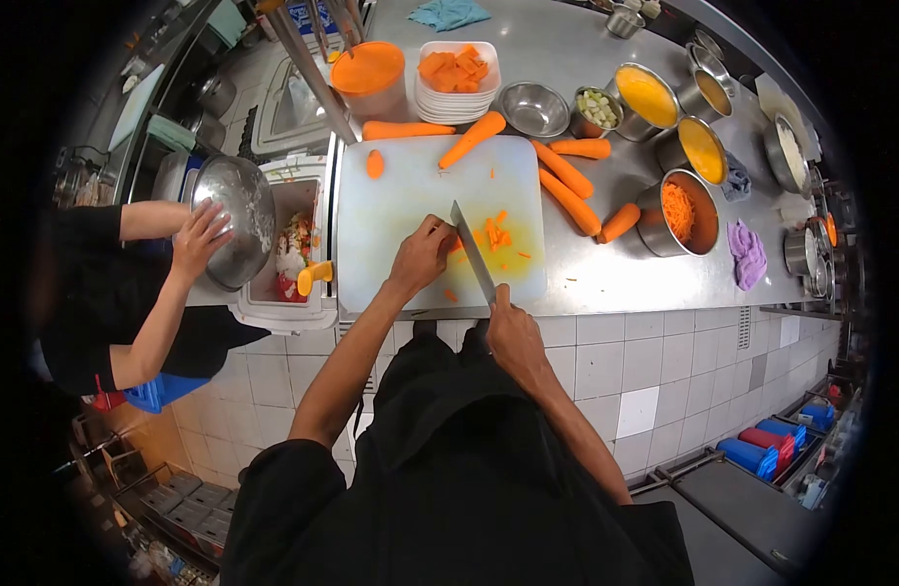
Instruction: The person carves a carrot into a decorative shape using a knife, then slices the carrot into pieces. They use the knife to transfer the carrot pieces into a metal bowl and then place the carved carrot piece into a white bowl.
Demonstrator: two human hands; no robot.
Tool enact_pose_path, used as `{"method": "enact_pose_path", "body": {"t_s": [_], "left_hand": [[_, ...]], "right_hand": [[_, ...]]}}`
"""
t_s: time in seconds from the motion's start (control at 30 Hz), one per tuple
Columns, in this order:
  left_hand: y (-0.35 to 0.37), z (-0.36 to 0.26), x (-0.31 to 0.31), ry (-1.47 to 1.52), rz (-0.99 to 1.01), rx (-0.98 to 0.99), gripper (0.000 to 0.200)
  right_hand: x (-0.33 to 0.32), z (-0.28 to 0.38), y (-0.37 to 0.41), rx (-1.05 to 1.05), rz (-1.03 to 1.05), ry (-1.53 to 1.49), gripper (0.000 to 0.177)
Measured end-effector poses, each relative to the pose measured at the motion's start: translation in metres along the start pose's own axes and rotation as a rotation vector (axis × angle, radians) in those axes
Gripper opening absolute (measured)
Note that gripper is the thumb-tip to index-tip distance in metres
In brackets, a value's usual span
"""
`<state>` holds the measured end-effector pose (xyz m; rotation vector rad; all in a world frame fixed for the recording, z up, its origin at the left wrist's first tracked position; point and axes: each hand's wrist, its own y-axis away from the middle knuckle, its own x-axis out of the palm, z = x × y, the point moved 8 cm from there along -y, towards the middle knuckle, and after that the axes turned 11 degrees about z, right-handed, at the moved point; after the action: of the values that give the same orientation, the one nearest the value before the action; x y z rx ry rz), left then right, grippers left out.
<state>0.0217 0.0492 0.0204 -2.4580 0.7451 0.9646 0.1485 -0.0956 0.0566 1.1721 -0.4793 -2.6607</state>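
My right hand (516,340) is closed around the handle of a kitchen knife (477,256), its blade slanting up and left over the white cutting board (391,234). Left of the blade, my left hand (422,256) has its fingers curled down on a carrot piece, mostly hidden under the fingertips. Cut carrot bits (498,234) lie right of the blade on an orange-stained patch. A whole carrot (473,140) rests across the board's far edge, and a short carrot end (375,164) sits at its far left.
More carrots (566,171) lie right of the board, beside a pot of shredded carrot (678,210). Behind stand stacked white trays (457,103) and a steel bowl (534,107). At left, another person's hands tilt a large bowl (236,220) by a scrap bin (298,186).
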Motion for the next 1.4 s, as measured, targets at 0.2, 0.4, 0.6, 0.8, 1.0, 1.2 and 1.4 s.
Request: {"method": "enact_pose_path", "body": {"t_s": [0.2, 0.4, 0.6, 0.8, 1.0, 1.2, 1.4], "left_hand": [[0.047, -0.002, -0.008, 0.088, 0.037, -0.242, 0.007], [0.074, -0.022, 0.029, 0.046, 0.148, -0.085, 0.009], [0.010, -0.037, 0.068, -0.046, -0.018, 0.172, 0.005], [-0.018, -0.044, 0.078, 0.193, -0.113, 0.046, 0.021], [-0.048, -0.047, 0.089, -0.192, -0.153, -0.103, 0.052], [-0.063, -0.046, 0.111, 0.113, -0.048, -0.103, 0.050], [-0.067, -0.055, 0.112, 0.240, -0.077, -0.037, 0.039]], "right_hand": [[-0.032, -0.010, 0.015, 0.035, -0.066, -0.051, 0.018], [-0.071, -0.033, 0.039, 0.269, -0.119, -0.152, 0.021], [-0.069, -0.066, 0.041, 0.258, -0.231, -0.149, 0.020], [-0.036, -0.144, 0.042, 0.183, -0.345, -0.627, 0.025], [0.004, -0.156, 0.041, 0.323, -0.174, -0.903, 0.025], [0.026, -0.118, -0.011, 0.243, -0.143, -0.880, 0.034], [0.021, -0.115, -0.008, 0.229, -0.173, -0.839, 0.038]]}}
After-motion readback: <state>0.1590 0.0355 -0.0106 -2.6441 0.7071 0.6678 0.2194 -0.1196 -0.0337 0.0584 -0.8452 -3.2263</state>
